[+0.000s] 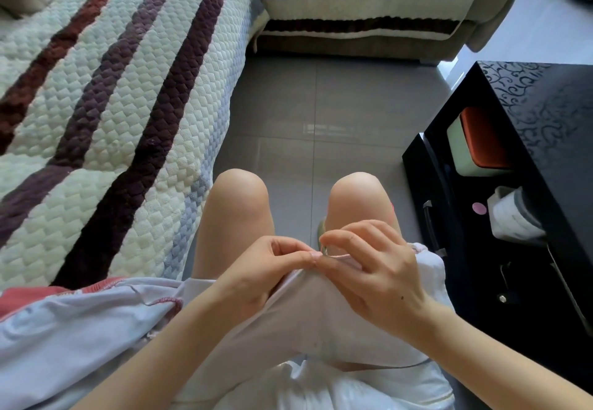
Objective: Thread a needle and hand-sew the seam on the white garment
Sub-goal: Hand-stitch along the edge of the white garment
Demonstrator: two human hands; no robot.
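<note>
Soft daylight, glare on the grey floor tiles (321, 127), wide-angle bending at the edges.

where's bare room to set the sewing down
Bare: the striped quilted sofa cover on the left, and the grey tiled floor between it and the black patterned table. Crowded: that table's near part, with an orange-lidded box and a white roll, and your lap under the white garment.

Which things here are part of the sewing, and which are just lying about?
Sewing:
garment, pinched at its edge by the left hand and right hand

Lying about:
striped sofa cover
black table
orange-lidded box
white roll
</note>
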